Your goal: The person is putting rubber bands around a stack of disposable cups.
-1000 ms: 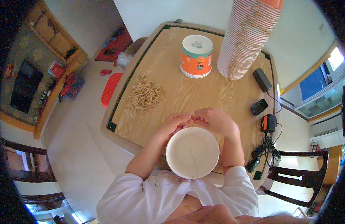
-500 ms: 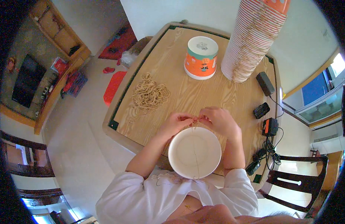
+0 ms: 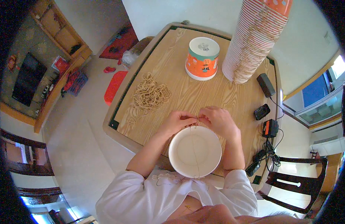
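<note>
Where two hands (image 3: pixel 178 120) (image 3: pixel 219 120) converge: one tub (image 3: pixel 183 151).

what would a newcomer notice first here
The tall stack of nested white paper tubs far right on the brown wooden table likely draws the eye first. Next comes tangled tan string at left, then the open round white paper tub at the near edge, left hand and right hand at its far rim.

dark chair (image 3: pixel 308 184) | black power brick (image 3: pixel 265 85) | tangled black cables (image 3: pixel 268 150) | dark screen (image 3: pixel 29 79) | red slipper (image 3: pixel 109 70)
</note>
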`<move>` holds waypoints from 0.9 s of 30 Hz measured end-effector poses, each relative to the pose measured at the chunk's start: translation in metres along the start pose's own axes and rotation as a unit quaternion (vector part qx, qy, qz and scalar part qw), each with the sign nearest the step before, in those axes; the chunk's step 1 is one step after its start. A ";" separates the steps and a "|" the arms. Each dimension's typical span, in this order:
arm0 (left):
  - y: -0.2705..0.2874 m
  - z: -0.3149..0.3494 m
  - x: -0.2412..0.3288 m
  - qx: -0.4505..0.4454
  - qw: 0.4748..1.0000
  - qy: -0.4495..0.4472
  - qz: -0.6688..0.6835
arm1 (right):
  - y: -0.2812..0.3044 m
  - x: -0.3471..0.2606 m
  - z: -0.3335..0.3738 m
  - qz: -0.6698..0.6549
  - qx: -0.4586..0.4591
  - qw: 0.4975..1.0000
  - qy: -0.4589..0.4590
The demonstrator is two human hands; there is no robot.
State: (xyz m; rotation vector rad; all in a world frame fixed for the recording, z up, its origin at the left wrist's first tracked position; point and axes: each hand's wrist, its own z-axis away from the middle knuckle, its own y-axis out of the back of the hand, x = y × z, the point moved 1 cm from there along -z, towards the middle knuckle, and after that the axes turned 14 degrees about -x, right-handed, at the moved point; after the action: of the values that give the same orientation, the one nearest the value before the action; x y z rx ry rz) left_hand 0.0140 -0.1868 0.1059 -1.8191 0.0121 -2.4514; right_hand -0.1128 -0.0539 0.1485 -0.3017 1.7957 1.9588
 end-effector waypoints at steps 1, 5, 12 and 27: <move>0.000 0.000 0.000 0.003 1.000 0.012 0.006 | -0.001 0.000 -0.001 0.005 -0.004 1.000 -0.004; 0.003 -0.002 -0.008 0.011 1.000 -0.003 -0.011 | 0.001 -0.004 -0.002 -0.004 -0.005 1.000 -0.002; 0.005 -0.004 -0.019 0.014 0.999 -0.034 0.038 | 0.004 -0.007 0.000 -0.045 0.004 0.999 0.021; 0.010 -0.003 -0.017 0.026 0.978 -0.086 0.189 | 0.001 -0.004 -0.006 -0.093 0.033 0.993 0.059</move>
State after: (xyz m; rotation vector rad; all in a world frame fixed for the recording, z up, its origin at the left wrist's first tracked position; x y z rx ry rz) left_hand 0.0170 -0.1958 0.0886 -1.8043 0.2534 -2.0150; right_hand -0.1106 -0.0608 0.1500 -0.5524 1.8291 1.7834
